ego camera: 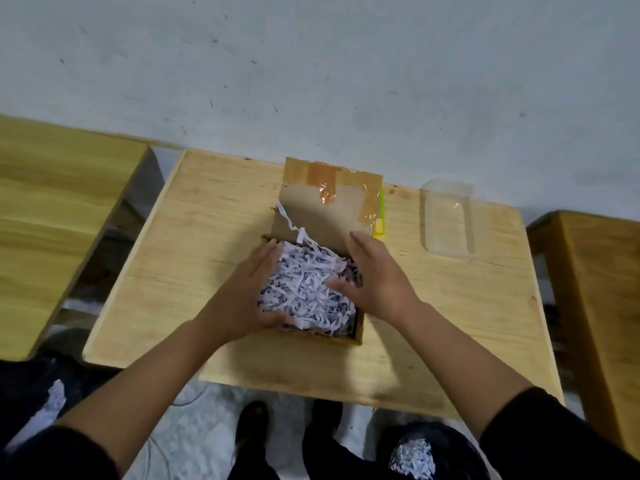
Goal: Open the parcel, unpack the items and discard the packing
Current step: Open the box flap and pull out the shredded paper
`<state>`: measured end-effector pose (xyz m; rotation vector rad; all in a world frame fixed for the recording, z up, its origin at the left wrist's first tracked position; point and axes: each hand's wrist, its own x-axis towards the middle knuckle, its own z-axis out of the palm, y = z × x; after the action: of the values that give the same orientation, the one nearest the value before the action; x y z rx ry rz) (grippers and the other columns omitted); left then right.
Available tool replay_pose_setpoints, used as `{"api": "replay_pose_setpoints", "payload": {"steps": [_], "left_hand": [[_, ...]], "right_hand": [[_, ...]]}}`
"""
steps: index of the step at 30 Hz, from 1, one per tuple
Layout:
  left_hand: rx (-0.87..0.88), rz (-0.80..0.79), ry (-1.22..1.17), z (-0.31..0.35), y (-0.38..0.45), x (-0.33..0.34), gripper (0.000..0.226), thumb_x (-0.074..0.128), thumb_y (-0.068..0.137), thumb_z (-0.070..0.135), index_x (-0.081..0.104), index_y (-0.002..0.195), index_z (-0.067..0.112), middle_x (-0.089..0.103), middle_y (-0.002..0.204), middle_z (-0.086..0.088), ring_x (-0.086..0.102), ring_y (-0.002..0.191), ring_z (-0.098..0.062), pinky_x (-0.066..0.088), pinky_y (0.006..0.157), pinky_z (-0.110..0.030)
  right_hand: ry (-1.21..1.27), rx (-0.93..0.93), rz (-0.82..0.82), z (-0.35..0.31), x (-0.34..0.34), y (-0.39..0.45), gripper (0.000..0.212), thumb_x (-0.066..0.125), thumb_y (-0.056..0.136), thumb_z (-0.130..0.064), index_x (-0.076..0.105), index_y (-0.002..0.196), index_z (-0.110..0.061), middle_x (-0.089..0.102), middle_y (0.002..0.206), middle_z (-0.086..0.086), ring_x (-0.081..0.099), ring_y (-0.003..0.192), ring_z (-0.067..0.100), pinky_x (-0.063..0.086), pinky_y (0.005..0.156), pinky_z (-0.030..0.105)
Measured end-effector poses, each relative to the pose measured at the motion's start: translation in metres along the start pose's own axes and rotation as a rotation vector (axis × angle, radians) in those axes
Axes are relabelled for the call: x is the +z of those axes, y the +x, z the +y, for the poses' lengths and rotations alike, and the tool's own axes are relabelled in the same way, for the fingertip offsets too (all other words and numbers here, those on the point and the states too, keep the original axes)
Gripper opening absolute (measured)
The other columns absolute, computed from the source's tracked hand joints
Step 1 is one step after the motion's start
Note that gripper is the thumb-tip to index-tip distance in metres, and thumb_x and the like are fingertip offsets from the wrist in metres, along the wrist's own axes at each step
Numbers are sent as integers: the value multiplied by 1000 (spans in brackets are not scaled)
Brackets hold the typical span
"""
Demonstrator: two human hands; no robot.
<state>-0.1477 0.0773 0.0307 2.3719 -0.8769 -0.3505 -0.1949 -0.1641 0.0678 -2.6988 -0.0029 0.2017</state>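
Observation:
A brown cardboard parcel [358, 332] stands open in the middle of the wooden table [180, 258], its taped lid [325, 206] raised at the back. A heap of white shredded paper [304, 289] fills it to the top. My left hand [251, 292] presses against the left side of the heap, thumb under its near edge. My right hand [375, 275] presses against the right side, thumb on top of the paper. Both hands cup the heap between them. Whatever lies under the paper is hidden.
A clear plastic tray [448, 220] lies on the table at the back right. Something yellow-green [380, 220] pokes out behind the lid. Shredded paper sits in a dark bin [412, 455] on the floor by my feet. More white paper [52, 407] lies at left. Wooden benches flank the table.

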Motion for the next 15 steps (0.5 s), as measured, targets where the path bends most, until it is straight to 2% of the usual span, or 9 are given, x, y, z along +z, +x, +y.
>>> {"api": "replay_pose_setpoints", "payload": {"steps": [2, 4, 7, 10, 13, 15], "left_hand": [[99, -114, 200, 1, 25, -4, 127, 42, 53, 88, -14, 144, 20, -17, 153, 1, -17, 141, -18, 4, 115, -41], [132, -237, 367, 5, 46, -5, 132, 35, 47, 92, -26, 139, 20, -30, 148, -2, -28, 137, -20, -6, 114, -40], [126, -400, 456, 6, 57, -2, 137, 58, 53, 80, -25, 140, 15, -34, 144, -1, -32, 133, -17, -11, 112, -35], [209, -337, 453, 0, 51, 5, 130, 65, 60, 69, -21, 142, 16, -23, 148, -4, -23, 137, -19, -6, 115, -35], [273, -247, 441, -9, 36, 11, 128, 75, 59, 57, -10, 145, 16, 4, 153, -9, 3, 141, -25, 12, 114, -42], [261, -236, 467, -10, 28, 14, 126, 82, 54, 50, 6, 146, 8, 23, 150, -15, 20, 138, -30, 26, 109, -48]], "right_hand": [[3, -62, -173, -4, 4, 0, 103, 57, 72, -67, 10, 147, -15, 7, 157, 1, 4, 144, 17, 12, 116, 32], [5, -125, -260, -3, 12, 5, 114, 52, 63, -76, 2, 147, -17, -1, 158, 1, -6, 144, 18, 6, 119, 39], [-46, -196, -277, -2, 23, 5, 121, 35, 53, -83, -1, 147, -16, -2, 158, 4, -9, 144, 20, 4, 119, 39], [-55, -230, -291, 1, 32, 0, 120, 32, 54, -85, 2, 147, -15, 0, 158, 5, -2, 145, 21, 7, 118, 40], [-35, -201, -294, 3, 39, 0, 109, 61, 69, -67, 2, 147, -20, -2, 158, 5, 1, 145, 23, 14, 117, 46], [-63, -189, -312, 0, 39, 3, 108, 67, 70, -60, 0, 147, -25, -6, 158, 3, 1, 144, 25, 12, 117, 46]]}}
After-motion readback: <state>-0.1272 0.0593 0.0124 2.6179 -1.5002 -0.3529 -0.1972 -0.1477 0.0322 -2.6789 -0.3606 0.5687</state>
